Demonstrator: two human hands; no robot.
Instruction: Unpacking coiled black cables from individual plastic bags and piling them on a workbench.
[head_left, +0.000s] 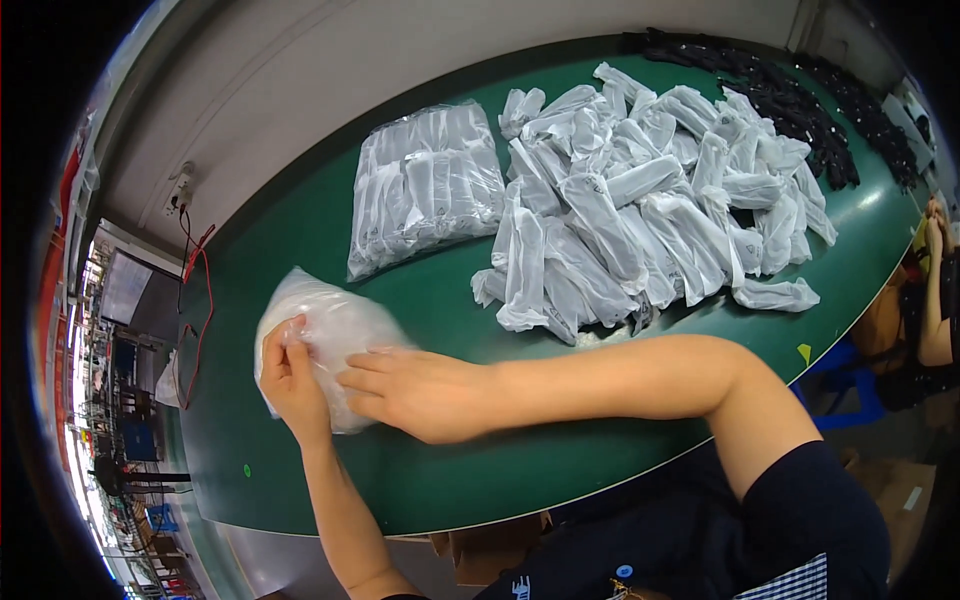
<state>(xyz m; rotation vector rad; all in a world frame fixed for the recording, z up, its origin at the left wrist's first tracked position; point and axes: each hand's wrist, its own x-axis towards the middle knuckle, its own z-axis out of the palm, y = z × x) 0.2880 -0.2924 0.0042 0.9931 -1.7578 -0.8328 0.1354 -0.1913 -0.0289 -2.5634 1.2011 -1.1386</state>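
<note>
While the left hand (287, 375) pinches the white plastic bag (345, 318), apparently to steady slack film, the blurred right hand (425, 395) lies over its side; can't tell if it grips. Bag sits toward the tabletop's (480, 475) left edge, apart from the filled clear bag (425, 190) and wrapped packets (610, 225); green surface toward the near edge leaves moving room.

Small dark printed marks on white pouches (600, 230), white lettering on dark shirt (690, 510); both too small to read.
</note>
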